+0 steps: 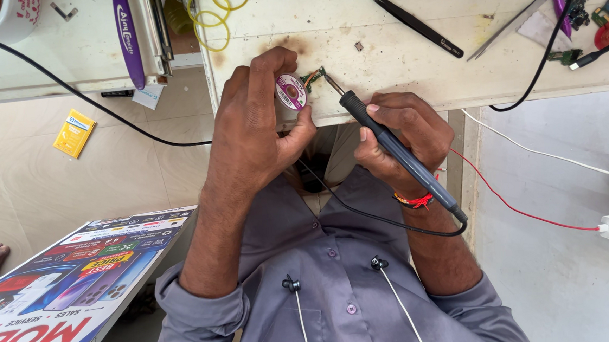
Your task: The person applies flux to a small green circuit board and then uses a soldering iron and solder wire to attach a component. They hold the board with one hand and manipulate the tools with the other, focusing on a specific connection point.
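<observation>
The left hand (249, 125) pinches a small round spool of braid (291, 92) between thumb and fingers (270, 62), holding it at the near edge of the white counter (397, 74). The right hand (405, 140) is clenched around a dark soldering iron (387, 145); its tip meets a small green circuit board (313, 77) lying on the counter just beside the spool. Black tweezers (415, 23) lie well apart, farther back. A yellow packet (74, 133) rests on the floor.
</observation>
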